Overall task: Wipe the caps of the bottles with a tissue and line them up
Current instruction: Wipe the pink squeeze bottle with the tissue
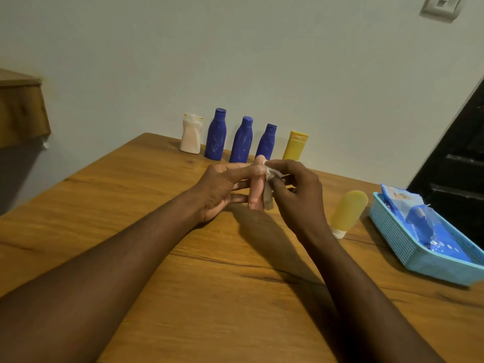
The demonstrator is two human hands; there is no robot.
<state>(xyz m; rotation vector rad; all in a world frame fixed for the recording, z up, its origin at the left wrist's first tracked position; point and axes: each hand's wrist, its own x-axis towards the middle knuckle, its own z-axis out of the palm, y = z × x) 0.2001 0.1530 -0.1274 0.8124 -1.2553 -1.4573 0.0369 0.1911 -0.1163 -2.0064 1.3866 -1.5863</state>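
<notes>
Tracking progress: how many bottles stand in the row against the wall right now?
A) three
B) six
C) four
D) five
D: a white bottle, left blue bottle, middle blue bottle, right blue bottle and yellow bottle stand there; the pink bottle is in the left hand.

A home room: wooden table (131, 231) against plain wall (235, 61), toiletry bottles (242, 140).
</notes>
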